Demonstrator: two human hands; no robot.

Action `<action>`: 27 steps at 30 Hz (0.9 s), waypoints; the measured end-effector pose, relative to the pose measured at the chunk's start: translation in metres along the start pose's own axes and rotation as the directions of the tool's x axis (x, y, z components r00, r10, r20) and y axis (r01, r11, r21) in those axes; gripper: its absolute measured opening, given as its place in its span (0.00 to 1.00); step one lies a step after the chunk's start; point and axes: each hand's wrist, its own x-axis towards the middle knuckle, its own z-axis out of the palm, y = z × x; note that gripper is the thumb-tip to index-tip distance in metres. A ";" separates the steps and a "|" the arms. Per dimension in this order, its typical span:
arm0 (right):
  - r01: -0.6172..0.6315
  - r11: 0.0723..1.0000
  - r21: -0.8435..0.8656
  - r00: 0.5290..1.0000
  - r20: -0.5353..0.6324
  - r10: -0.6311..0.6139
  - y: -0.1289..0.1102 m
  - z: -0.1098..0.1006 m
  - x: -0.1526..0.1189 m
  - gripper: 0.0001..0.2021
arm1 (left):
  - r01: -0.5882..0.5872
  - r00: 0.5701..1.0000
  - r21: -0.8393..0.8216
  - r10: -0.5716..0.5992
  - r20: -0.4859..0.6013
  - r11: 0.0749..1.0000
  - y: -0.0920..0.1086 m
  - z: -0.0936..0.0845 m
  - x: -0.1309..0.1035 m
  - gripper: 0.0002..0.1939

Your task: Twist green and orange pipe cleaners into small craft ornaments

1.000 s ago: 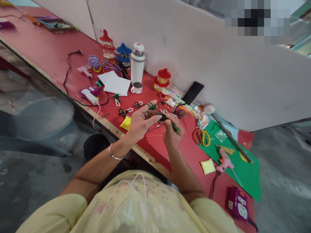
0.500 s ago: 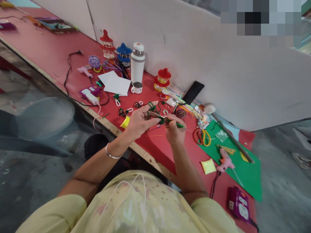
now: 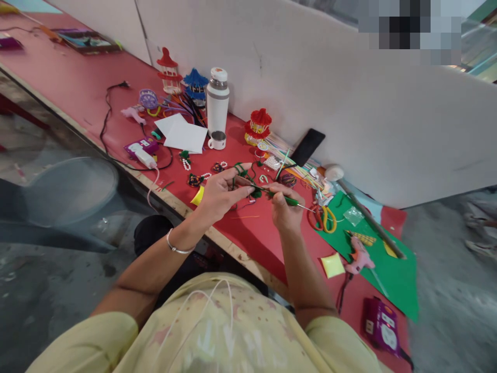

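Fingers of the left hand (image 3: 216, 199) pinched green yarn (image 3: 256, 194), likely limp, best held near its loops; the right hand's (image 3: 286, 213) clamped a crochet hook (image 3: 291, 201).

Item: green yarn piece (image 3: 256, 194), partly covered by your left hand (image 3: 217, 199); its shape is too small for you to tell. 
Item: green-handled tool (image 3: 291, 201), grip partly behind the fingers of your right hand (image 3: 286, 209); tip detail unclear. 
Item: your shirt (image 3: 217, 331), lettering blurred, cut off by the bottom edge. 
Item: grey chair (image 3: 73, 181), cut off at left. 
Item: purple box (image 3: 11, 42), cut off at left. 
Item: far tray (image 3: 93, 51), contents too small to name. 
Item: pixelated patch (image 3: 409, 26), upper right, hiding what lies behind.
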 end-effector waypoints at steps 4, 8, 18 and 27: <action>-0.007 0.999 0.040 1.000 0.029 0.006 -0.006 -0.002 0.002 0.09 | 0.025 1.000 -0.057 -0.025 0.001 0.998 0.000 -0.001 -0.001 0.32; 0.001 1.000 0.031 0.995 0.105 -0.004 -0.014 -0.006 0.003 0.08 | 0.026 1.000 -0.062 -0.027 -0.011 0.998 -0.001 -0.002 -0.001 0.30; 0.117 0.992 -0.037 0.987 0.114 -0.112 -0.022 -0.007 0.002 0.06 | -0.003 0.999 -0.014 0.002 -0.042 1.000 0.000 0.000 -0.001 0.31; 0.255 0.937 -0.238 0.965 0.115 -0.234 -0.031 0.000 -0.001 0.05 | -0.050 0.992 0.162 0.068 -0.110 0.985 0.006 0.002 -0.004 0.30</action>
